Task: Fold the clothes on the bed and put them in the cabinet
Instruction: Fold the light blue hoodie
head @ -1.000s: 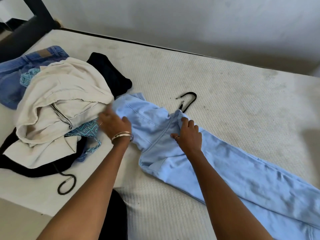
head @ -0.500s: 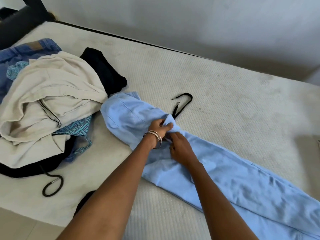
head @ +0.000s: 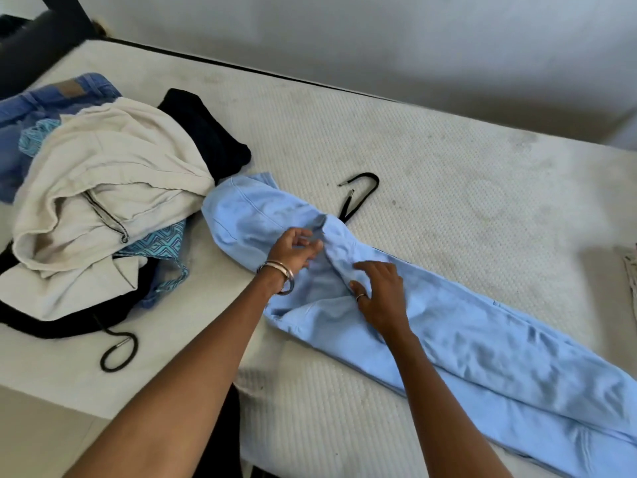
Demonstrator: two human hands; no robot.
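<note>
Light blue sweatpants (head: 431, 326) lie stretched across the white mattress (head: 448, 188), waistband end toward the pile of clothes at the left, legs running off toward the lower right edge of the view. A black drawstring (head: 362, 193) emerges from the waistband and curls on the mattress just behind it.

Left hand (head: 293, 251): positioned over the waistband area, fingers loosely curled and slightly spread, fingertips at a raised fold of blue fabric. Whether they pinch the fabric or only touch it cannot be told. Metal bangles (head: 279, 270) sit on the wrist.

Right hand (head: 381, 293): palm down on the sweatpants just right of the same fold, fingers spread and fairly straight, resting on the cloth. A ring is on one finger.

Pile at left, touching the waistband end:
- cream garment (head: 103, 188) on top, with a zip visible
- black garment (head: 203, 136) behind it
- blue jeans (head: 51, 101) at the far left
- teal patterned fabric (head: 155, 243) below the cream garment
- another black garment (head: 51, 326) at the bottom, with a black cord looped (head: 119, 353) on the mattress

A grey wall (head: 379, 39) stands behind the bed
</note>
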